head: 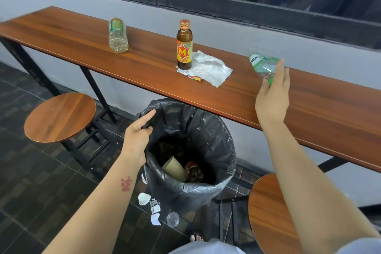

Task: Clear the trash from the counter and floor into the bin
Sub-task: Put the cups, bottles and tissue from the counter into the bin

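Observation:
My right hand (273, 97) grips a crushed clear plastic bottle with a green label (261, 66) just above the wooden counter (144, 64). My left hand (137, 136) pinches the rim of the black liner of the bin (206, 189), which stands under the counter's front edge. Inside the bin lie a paper cup (174, 169) and a dark wrapper. On the counter stand a brown glass bottle with a yellow label (184, 47), a crumpled white napkin (210, 69), a small wrapper (192, 76) and a clear plastic bottle on its side (118, 36). Scraps of paper, a wrapper (155, 206) and a clear lid (172, 219) lie on the floor.
A round wooden stool (59, 117) stands left of the bin and another (272, 218) at the lower right. A grey wall and dark window frames run behind the counter. The floor is dark tile. My toes (196, 238) show near the bin.

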A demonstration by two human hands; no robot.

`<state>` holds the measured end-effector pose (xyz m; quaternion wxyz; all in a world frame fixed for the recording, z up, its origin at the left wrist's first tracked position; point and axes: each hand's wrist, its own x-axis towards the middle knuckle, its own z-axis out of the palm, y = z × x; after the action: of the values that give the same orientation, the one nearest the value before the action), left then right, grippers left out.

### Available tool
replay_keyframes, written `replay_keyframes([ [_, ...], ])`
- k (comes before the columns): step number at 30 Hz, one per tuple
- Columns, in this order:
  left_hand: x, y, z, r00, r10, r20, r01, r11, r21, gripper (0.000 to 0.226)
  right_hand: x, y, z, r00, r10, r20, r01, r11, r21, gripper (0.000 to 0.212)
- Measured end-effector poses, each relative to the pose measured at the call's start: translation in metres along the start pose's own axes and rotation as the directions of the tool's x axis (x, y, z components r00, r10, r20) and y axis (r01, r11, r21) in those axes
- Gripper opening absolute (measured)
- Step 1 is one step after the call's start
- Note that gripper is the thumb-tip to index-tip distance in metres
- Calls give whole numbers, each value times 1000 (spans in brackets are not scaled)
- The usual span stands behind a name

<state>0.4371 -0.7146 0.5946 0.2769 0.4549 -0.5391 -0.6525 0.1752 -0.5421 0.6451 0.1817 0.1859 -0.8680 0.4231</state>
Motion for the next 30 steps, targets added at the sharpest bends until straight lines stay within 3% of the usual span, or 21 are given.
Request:
replay_keyframes([
  [3, -7, 2, -4, 1000, 15, 16, -15, 1000, 10, 54, -23, 1, -17, 997, -62, -39, 64, 996, 69, 59],
  [15, -20, -2, -32, 999, 24, 39, -27, 995, 100, 57, -147, -3, -62, 914, -397, 84, 368, 898, 240, 53],
  [21, -35, 5, -41, 999, 40, 36, -42, 998, 54, 56, -194, -10, -59, 794, -488, 361, 458, 872, 172, 54],
  [27, -46, 7, -51, 999, 37, 36, -38, 999, 23, 57, -201, -11, -32, 643, -413, 645, 507, 861, 45, 57],
  [30, -45, 6, -56, 998, 47, 37, -49, 998, 45, 55, -197, -9, -17, 532, -342, 775, 548, 836, -7, 58],
])
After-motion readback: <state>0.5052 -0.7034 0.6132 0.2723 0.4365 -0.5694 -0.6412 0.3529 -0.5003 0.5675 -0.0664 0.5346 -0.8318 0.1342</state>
